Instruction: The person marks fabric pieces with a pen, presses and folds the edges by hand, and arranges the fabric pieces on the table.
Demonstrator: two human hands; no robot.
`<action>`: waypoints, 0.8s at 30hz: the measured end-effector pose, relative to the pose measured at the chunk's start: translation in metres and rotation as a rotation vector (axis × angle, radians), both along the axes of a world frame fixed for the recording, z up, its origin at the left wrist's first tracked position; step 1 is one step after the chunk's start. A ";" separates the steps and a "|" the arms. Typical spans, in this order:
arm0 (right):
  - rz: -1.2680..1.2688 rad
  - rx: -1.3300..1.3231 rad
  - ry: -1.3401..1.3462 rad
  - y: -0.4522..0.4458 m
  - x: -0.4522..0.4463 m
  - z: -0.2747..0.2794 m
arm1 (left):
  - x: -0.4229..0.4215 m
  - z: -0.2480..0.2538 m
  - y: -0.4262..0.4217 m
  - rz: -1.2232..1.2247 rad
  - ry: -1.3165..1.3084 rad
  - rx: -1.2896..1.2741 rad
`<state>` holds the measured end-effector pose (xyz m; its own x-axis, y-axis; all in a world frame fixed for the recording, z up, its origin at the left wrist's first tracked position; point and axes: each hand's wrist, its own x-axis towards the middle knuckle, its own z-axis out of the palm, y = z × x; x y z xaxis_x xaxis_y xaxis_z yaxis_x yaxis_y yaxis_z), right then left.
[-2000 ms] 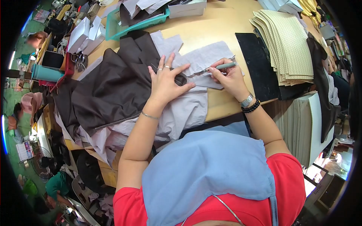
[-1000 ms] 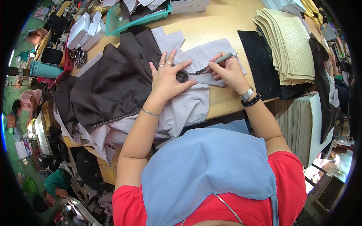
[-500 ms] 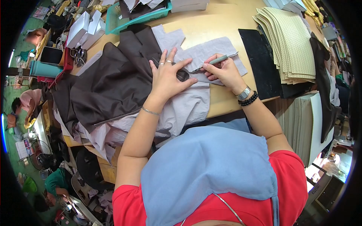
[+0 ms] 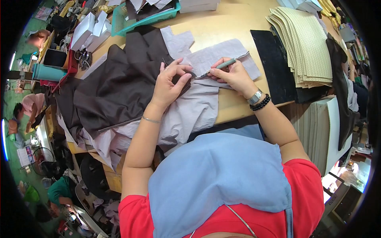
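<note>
Dark brown fabric (image 4: pixel 115 87) lies in folds over light lilac-grey fabric (image 4: pixel 194 107) on the wooden table. My left hand (image 4: pixel 170 82) is at the brown fabric's right edge, its fingers curled and thumb near the index finger, pinching the edge. My right hand (image 4: pixel 231 75) is closed on a grey-green pen-like tool (image 4: pixel 227 63). The tool's tip points left, at the light fabric just right of my left fingers. A flap of the light fabric (image 4: pixel 220 53) lies behind the tool.
Textured cream sheets (image 4: pixel 303 47) are stacked at the right, beside a black sheet (image 4: pixel 272 63). A teal basket (image 4: pixel 147 20) and white boxes (image 4: pixel 89 33) stand at the back left. Scissors (image 4: pixel 84 59) lie by a red tray (image 4: pixel 72 65). A person in green (image 4: pixel 59 192) is at lower left.
My left hand has drawn its spread fingers together and shifted slightly left and down. My right hand has moved the tool's tip left along the light fabric, towards my left hand.
</note>
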<state>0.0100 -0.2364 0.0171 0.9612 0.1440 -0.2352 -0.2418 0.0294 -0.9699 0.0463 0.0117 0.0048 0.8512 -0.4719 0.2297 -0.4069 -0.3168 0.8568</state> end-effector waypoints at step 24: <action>0.037 0.119 0.058 -0.003 0.000 0.002 | -0.015 0.013 -0.012 0.161 -0.368 0.604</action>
<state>0.0104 -0.2391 0.0195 0.9400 0.2091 -0.2697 -0.3007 0.1338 -0.9443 0.0316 -0.0006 0.0175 0.8387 -0.4820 0.2535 -0.5434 -0.7720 0.3299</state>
